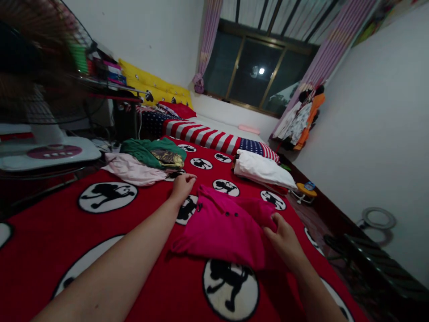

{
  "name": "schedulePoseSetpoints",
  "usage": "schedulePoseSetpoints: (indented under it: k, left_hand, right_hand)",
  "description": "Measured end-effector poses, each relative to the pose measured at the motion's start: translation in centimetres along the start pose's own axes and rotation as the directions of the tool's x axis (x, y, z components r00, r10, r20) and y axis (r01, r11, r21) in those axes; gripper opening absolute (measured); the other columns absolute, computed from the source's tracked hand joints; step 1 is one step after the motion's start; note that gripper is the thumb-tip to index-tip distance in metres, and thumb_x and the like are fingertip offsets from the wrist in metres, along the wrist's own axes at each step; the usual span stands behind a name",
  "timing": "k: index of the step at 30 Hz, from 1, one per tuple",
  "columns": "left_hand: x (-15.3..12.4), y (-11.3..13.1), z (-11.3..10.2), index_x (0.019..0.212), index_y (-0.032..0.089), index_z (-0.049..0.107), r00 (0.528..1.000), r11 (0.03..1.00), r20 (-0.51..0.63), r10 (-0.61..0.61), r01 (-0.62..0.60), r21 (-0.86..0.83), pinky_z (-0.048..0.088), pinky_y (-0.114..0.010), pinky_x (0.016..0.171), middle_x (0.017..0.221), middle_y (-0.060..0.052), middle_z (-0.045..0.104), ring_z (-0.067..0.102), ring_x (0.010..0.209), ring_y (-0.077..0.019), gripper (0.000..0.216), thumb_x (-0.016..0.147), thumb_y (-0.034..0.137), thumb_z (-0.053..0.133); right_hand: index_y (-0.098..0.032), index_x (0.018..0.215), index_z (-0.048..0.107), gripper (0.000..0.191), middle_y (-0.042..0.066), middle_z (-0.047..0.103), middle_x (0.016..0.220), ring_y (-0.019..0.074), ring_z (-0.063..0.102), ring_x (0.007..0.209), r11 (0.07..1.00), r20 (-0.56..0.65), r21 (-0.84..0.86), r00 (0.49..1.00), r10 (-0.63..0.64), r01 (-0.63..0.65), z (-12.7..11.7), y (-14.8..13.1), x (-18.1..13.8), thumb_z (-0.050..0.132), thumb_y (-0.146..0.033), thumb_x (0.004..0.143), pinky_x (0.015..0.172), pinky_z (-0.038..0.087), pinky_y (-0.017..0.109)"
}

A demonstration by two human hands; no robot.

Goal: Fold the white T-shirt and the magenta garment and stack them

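On the red blanket [134,250], both hands on the pink shirt [221,226]: left [182,185] loosely curled, right [284,241] pinching, fingertips hidden.

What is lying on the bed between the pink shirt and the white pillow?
In the head view, nothing lies between the pink shirt and the white pillow: only the red blanket with its black-and-white round figures.

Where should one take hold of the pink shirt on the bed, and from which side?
Probably by its two side edges, coming from the near side. The pink shirt lies flat on the red blanket with its buttoned collar pointing away. The right hand already pinches the right edge; the left hand rests at the far left corner, beside the collar. A grip on both edges should keep it flat.
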State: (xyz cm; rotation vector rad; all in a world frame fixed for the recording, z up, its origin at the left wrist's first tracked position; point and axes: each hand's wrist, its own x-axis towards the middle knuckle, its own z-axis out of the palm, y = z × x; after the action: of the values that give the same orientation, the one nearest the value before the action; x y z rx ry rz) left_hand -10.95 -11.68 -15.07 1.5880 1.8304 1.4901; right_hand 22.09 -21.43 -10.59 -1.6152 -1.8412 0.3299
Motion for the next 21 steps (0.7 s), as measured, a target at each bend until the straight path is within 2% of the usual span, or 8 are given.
schedulePoseSetpoints:
  k: [2,5,9,12,14,18,21]
  left_hand:
    - [-0.3,0.3,0.3,0.087,0.018,0.073,1.0,1.0,0.019,-0.004,0.004,-0.008,0.049,-0.026,0.081,0.092,-0.007,0.074,0.067,0.087,-0.0188,0.022,0.079,0.019,0.053]
    - [-0.6,0.8,0.5,0.083,0.02,0.074,0.998,1.0,0.06,-0.017,0.016,0.006,0.048,-0.027,0.077,0.089,-0.006,0.074,0.067,0.084,-0.0204,0.019,0.077,0.017,0.056]
    - [-0.7,1.1,0.3,0.09,0.021,0.073,0.991,0.993,0.132,-0.019,0.003,0.121,0.046,-0.026,0.079,0.097,-0.005,0.072,0.065,0.091,-0.0197,0.022,0.079,0.017,0.054]
    - [-0.8,1.2,0.1,0.092,0.021,0.072,0.987,0.99,0.162,-0.002,-0.021,0.142,0.045,-0.026,0.08,0.099,-0.004,0.071,0.063,0.093,-0.0188,0.022,0.082,0.018,0.053]
    - [-0.9,1.1,0.1,0.093,0.021,0.072,0.986,0.99,0.168,0.001,-0.024,0.136,0.045,-0.026,0.08,0.099,-0.003,0.07,0.063,0.093,-0.0185,0.022,0.083,0.018,0.052]
    - [-0.9,1.2,0.4,0.092,0.022,0.071,0.986,0.984,0.162,-0.025,-0.005,0.179,0.044,-0.027,0.079,0.097,-0.002,0.069,0.062,0.091,-0.0186,0.021,0.084,0.018,0.052]
    - [-0.8,1.4,0.6,0.09,0.024,0.071,0.987,0.974,0.159,-0.031,-0.006,0.227,0.043,-0.028,0.079,0.096,-0.002,0.068,0.061,0.091,-0.0186,0.021,0.084,0.019,0.051]
  right_hand:
    - [-0.021,0.099,0.053,0.033,0.003,0.067,0.08,0.0211,0.063,0.068,0.991,-0.009,0.128,1.0,0.024,-0.022,-1.0,-1.4,0.5,0.053,-0.033,0.068,0.063,0.049,0.031]
    - [-0.021,0.113,0.051,0.045,0.005,0.07,0.085,0.0222,0.066,0.073,0.949,0.048,0.31,0.998,0.041,-0.054,-3.0,-5.1,3.0,0.056,-0.032,0.069,0.063,0.051,0.031]
    - [-0.02,0.109,0.054,0.049,0.0,0.068,0.07,0.0182,0.062,0.057,0.864,0.093,0.494,0.994,0.061,-0.099,-4.3,-11.9,8.7,0.064,-0.026,0.061,0.05,0.047,0.026]
    - [-0.018,0.1,0.059,0.044,-0.004,0.063,0.061,0.0126,0.058,0.051,0.825,0.061,0.565,0.998,-0.034,-0.007,-4.7,-16.3,13.8,0.066,-0.017,0.056,0.046,0.044,0.021]
    - [-0.017,0.093,0.062,0.039,-0.005,0.06,0.057,0.0109,0.055,0.047,0.811,-0.006,0.58,0.996,-0.086,0.073,-5.4,-18.2,17.4,0.065,-0.013,0.055,0.044,0.043,0.019]
    - [-0.018,0.085,0.064,0.031,-0.004,0.06,0.056,0.0096,0.052,0.045,0.802,-0.242,0.558,0.966,-0.087,0.212,-8.6,-19.4,24.8,0.062,-0.005,0.057,0.041,0.041,0.02]
    - [-0.021,0.078,0.063,0.026,-0.003,0.061,0.063,0.0097,0.053,0.05,0.814,-0.352,0.532,0.935,-0.039,0.234,-11.7,-17.1,30.0,0.06,-0.003,0.06,0.048,0.045,0.022]
